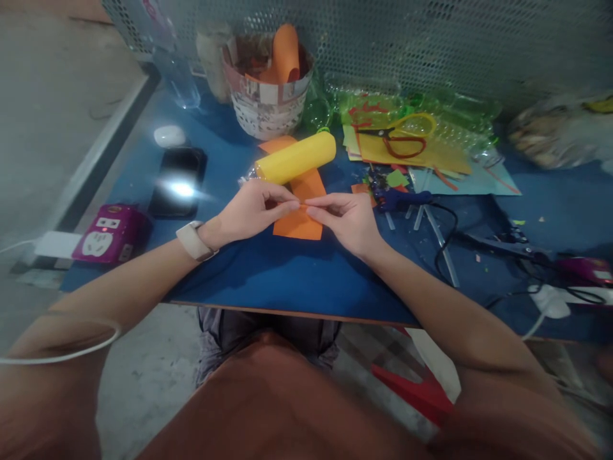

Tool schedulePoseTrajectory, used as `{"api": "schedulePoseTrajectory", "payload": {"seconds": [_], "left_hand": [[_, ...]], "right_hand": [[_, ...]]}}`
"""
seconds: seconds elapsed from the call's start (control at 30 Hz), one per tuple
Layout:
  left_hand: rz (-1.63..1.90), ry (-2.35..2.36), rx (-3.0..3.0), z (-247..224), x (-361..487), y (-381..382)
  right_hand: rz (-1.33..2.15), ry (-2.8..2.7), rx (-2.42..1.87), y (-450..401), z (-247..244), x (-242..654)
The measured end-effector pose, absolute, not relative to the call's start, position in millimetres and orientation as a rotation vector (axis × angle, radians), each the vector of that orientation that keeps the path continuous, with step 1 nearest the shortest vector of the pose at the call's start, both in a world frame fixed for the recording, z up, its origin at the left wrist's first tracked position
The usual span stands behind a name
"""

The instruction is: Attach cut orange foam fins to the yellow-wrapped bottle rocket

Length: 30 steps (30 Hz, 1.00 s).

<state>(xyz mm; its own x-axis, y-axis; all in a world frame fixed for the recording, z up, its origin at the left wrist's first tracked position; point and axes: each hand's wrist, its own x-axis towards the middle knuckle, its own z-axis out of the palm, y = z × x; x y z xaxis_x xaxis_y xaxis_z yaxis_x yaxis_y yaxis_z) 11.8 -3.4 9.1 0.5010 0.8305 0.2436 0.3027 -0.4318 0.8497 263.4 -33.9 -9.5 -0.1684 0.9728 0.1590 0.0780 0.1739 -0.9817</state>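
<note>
Within right grip (353, 220), seemingly orange paper (297, 227)

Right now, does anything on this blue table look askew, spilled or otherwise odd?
Mostly the right side: paper scraps and clear sticks lie strewn at odd angles around the blue glue gun, whose black cord loops loosely. No liquid spill shows.

Bare tabletop (230, 281) w/ free room before hands (316, 214); bottle (297, 158) blocks behind.
</note>
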Motion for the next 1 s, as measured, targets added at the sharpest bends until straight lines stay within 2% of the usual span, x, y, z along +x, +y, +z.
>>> {"api": "schedulePoseTrajectory", "payload": {"seconds": [0.47, 1.0], "left_hand": [[0.936, 0.849, 1.883, 6.0, 11.2, -3.2], [0.857, 0.938, 1.966, 8.2, 11.1, -2.5]], "right_hand": [[1.166, -1.505, -1.066, -31.9, -10.8, 265.2], [1.127, -1.503, -1.068, -30.8, -15.6, 266.6]]}}
